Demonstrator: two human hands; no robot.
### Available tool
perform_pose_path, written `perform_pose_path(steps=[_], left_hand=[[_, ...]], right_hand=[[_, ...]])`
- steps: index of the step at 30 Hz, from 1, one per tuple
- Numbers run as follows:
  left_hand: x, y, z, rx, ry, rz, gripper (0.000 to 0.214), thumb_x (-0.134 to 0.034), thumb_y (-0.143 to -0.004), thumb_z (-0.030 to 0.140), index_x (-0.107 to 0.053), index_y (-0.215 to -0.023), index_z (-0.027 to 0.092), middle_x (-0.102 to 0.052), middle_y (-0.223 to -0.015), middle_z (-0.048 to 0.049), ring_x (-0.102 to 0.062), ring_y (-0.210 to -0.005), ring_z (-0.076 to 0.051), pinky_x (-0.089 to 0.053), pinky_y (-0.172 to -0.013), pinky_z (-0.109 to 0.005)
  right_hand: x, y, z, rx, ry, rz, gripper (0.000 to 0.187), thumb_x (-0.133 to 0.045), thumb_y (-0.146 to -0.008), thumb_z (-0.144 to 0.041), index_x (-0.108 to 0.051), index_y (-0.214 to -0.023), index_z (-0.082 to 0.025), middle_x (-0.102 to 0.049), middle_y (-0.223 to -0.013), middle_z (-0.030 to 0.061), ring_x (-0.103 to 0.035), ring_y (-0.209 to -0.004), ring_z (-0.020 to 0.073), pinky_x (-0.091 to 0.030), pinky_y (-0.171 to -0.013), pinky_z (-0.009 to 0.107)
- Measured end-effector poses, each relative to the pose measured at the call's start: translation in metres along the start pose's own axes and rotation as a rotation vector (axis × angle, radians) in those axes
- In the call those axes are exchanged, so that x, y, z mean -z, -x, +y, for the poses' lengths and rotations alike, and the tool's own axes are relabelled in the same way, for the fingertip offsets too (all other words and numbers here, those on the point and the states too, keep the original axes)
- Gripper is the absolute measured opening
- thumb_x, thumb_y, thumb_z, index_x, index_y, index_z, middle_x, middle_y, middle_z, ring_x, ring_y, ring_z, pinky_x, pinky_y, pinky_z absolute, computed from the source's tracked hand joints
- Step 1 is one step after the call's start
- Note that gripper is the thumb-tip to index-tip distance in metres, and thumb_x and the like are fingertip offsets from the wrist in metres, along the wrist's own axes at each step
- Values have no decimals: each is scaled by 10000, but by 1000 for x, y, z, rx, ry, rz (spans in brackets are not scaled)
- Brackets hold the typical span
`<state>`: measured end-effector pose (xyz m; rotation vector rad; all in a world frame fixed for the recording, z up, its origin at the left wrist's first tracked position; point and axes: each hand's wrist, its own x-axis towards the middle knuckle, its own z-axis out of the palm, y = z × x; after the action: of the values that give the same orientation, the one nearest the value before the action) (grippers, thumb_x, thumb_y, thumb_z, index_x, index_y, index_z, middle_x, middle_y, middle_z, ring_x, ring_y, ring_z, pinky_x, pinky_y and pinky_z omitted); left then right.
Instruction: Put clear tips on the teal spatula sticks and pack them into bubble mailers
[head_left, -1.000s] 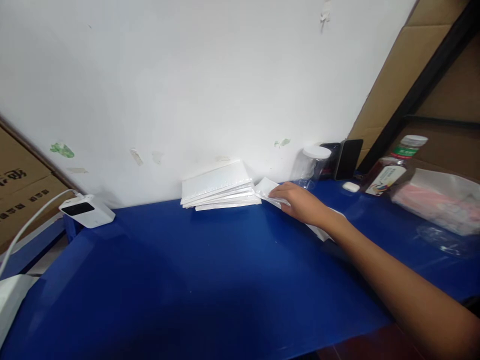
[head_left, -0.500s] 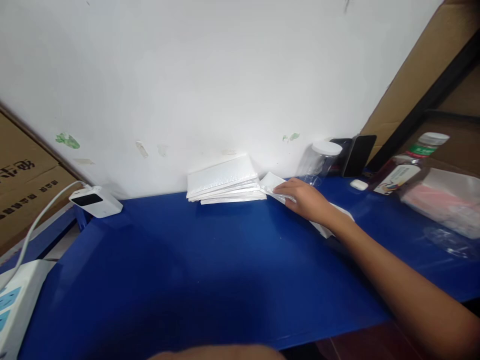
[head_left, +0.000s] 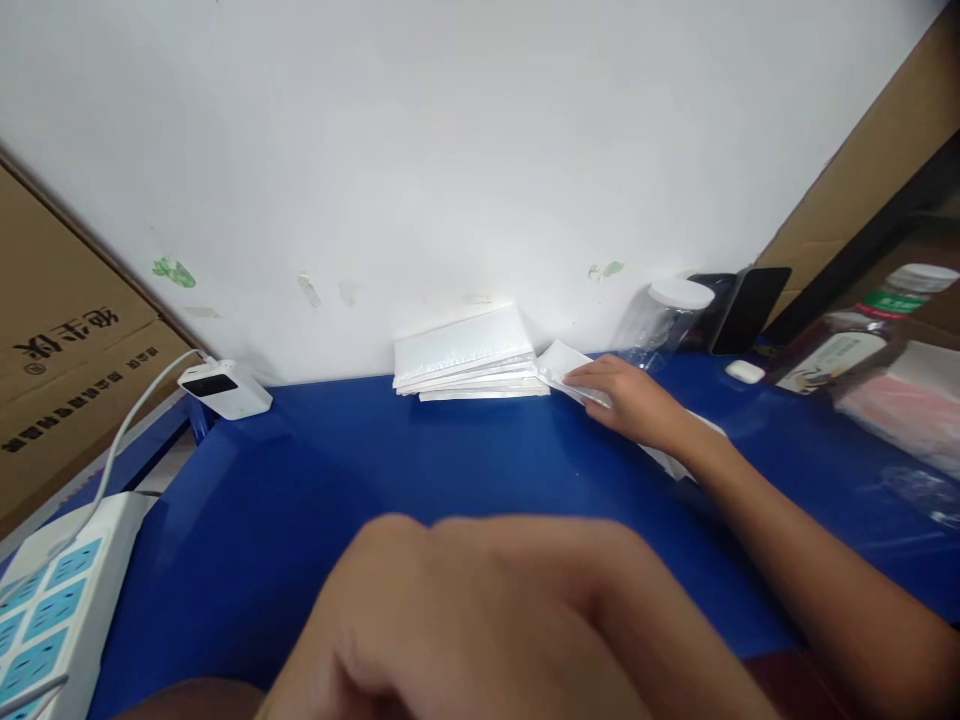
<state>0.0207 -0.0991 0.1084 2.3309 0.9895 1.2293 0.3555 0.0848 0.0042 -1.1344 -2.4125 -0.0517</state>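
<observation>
My right hand (head_left: 626,400) reaches in from the right, its fingers closed on the edge of a white bubble mailer (head_left: 561,362). White packaging (head_left: 667,462) also shows below my wrist; whether it is the same piece is hidden. Just left of those fingers, a fanned stack of several shiny white bubble mailers (head_left: 465,350) lies against the wall. Large and blurred, my left hand (head_left: 480,620) fills the bottom middle, close to the camera. Its knuckles are bent and its fingertips are out of sight, so anything inside it is hidden.
Along the right stand a clear jar with a white lid (head_left: 679,295), dark phones (head_left: 750,310), a white earbud case (head_left: 745,371), a bottle (head_left: 847,340) and a pink-and-white pack (head_left: 911,395). At left are a white corded device (head_left: 225,388), a power strip (head_left: 67,600) and a carton (head_left: 75,350).
My left hand has risen from the bottom edge into the middle foreground. My right hand keeps its hold on the bubble mailer. The whole view has shifted slightly left.
</observation>
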Motion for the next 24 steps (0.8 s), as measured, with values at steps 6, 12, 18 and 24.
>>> perform_pose_path(steps=[6,12,18,24], left_hand=[[-10,-56,-65,-147,104,-6,180,-618,-931,129,-742,-898,255,-774,-813,-2,-708,-718,-152,-586,-658,-303],[-23,-28,-198,-31,-343,48,124,-626,-919,217,-743,-927,178,-666,-715,-22,-604,-643,-159,-493,-668,-310],[-29,-15,-210,31,-417,-220,402,-635,-967,310,-469,-621,191,-512,-560,38,-461,-508,-109,-321,-550,-270],[-38,-15,-204,101,-444,-355,442,-542,-1037,383,-426,-653,198,-539,-613,21,-466,-552,-133,-286,-581,-295]], right_hand=[[-1,-5,-19,53,-43,69,223,-621,-992,-197,-796,-1130,-184,-800,-1145,122,-686,-1100,327,-553,-987,515],[-3,-7,-50,81,-150,91,242,-572,-1033,-180,-792,-1133,-188,-799,-1025,112,-689,-990,290,-576,-898,457],[-15,0,-60,-71,-274,-60,231,-598,-1029,-232,-804,-1131,-213,-807,-1043,79,-730,-884,229,-587,-807,376],[-25,1,-63,-114,-354,-181,245,-588,-1040,-285,-810,-1124,-224,-800,-962,50,-706,-754,179,-559,-708,320]])
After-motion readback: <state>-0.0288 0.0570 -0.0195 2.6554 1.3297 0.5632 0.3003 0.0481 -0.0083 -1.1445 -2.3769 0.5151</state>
